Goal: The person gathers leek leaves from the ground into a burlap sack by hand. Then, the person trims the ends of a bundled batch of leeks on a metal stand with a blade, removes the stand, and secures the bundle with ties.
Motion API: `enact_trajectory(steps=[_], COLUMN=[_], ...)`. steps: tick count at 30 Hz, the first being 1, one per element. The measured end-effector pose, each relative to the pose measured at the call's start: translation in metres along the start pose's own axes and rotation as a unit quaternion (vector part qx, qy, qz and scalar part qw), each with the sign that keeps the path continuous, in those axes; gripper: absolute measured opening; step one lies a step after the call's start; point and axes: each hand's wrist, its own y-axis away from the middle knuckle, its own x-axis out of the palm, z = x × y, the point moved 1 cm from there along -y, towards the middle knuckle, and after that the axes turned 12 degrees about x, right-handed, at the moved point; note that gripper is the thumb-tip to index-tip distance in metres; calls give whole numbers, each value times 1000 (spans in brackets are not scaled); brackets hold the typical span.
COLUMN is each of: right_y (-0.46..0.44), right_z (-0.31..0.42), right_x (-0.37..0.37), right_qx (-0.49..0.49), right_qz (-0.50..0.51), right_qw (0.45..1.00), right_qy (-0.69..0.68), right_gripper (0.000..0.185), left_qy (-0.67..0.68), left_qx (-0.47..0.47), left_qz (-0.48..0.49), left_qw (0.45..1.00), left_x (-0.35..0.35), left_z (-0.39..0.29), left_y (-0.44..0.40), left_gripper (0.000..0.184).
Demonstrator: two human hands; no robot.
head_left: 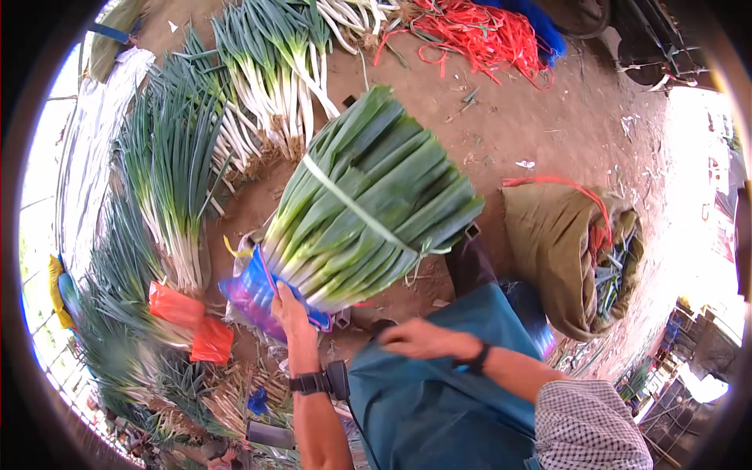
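Observation:
A large bundle of green leeks point(368, 196) with trimmed leaf ends is bound across its middle by a pale green strip. Blue and purple wrapping point(270, 294) surrounds its lower end. My left hand point(290, 313) is closed on that wrapped end. To the right of it, my right hand point(415, 338) hovers over the dark teal apron point(446, 384), fingers curled; whether anything small is in them cannot be made out.
Loose leeks point(172, 157) lie along the left and top. Orange-red bags point(184, 313) rest on the left piles. Red strips point(489, 35) lie on the soil at the top. A brown-green sack point(552, 251) stands at the right, and dark machinery point(654, 39) is at the top right.

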Motion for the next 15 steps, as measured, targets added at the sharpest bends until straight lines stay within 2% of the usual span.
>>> enact_trajectory(steps=[1, 2, 3, 4, 5, 6, 7, 9, 11, 12, 13, 15], right_y=[25, 48, 65, 78, 89, 96, 98, 84, 44, 18, -14, -91], right_z=[-11, -12, -18, -57, -67, -88, -114, -167, -194, -208, -222, -243], right_x=[-46, -97, -147, -198, -247, -295, -340, -420, -470, -486, -496, -499], right_qx=[78, 165, 261, 222, 204, 156, 166, 176, 212, 239, 265, 288], right_qz=[12, -42, -119, -233, -348, -379, -407, -368, -354, -338, -321, -229], right_qw=[997, 985, 952, 936, 889, 853, 838, 845, 847, 850, 854, 883], right_qy=[-16, -24, -110, -146, -217, -322, -323, -347, -336, -325, -311, -290], right_gripper=[29, 29, 25, 20, 19, 19, 22, 26, 32, 32, 33, 44], left_qy=[-30, -6, 25, 58, 64, 33, 4, -84, -194, -303, -347, -329], left_qx=[-30, -38, -43, -46, -48, -61, -73, -83, -80, 21, 64, 41], left_qz=[15, -2, -20, -36, -53, -73, -98, -147, -193, -111, -94, -137], left_qw=[999, 999, 999, 997, 995, 995, 992, 982, 958, 946, 931, 934], left_x=[3, 9, 22, 42, 62, 76, 83, 85, 75, 57, 49, 51], left_z=[0, -2, -5, -11, -32, -36, -37, -33, -16, 1, 9, 13], left_y=[0, 5, 8, 10, 22, 22, 20, 15, 8, 6, 7, 7], left_gripper=[46, 47, 49, 50, 56, 55, 55, 53, 52, 49, 48, 47])
